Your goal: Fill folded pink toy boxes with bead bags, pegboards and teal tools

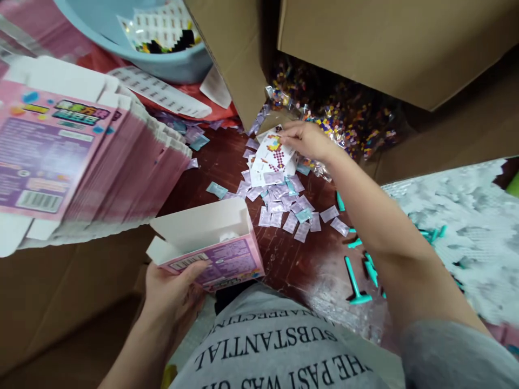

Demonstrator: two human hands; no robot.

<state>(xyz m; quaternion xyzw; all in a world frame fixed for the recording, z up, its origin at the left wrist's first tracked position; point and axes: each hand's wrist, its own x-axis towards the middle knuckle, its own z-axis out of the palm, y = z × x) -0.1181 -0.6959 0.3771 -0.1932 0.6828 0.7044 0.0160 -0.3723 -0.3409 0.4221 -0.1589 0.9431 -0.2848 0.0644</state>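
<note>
While the left hand grips an open pink cardboard box near the lap, the right hand pinches glossy pattern cards over small foil sachets on the dark wooden table. Legible shirt lettering reads "SUBSTANTIAL".

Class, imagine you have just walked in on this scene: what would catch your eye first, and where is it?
Most striking is the open pink box held low in the left hand, near a tall stack of flat pink cartons at the left. The right hand reaches to the patterned cards on the dark table, above scattered small packets. Bags of colourful beads lie beneath cardboard boxes at the top.
</note>
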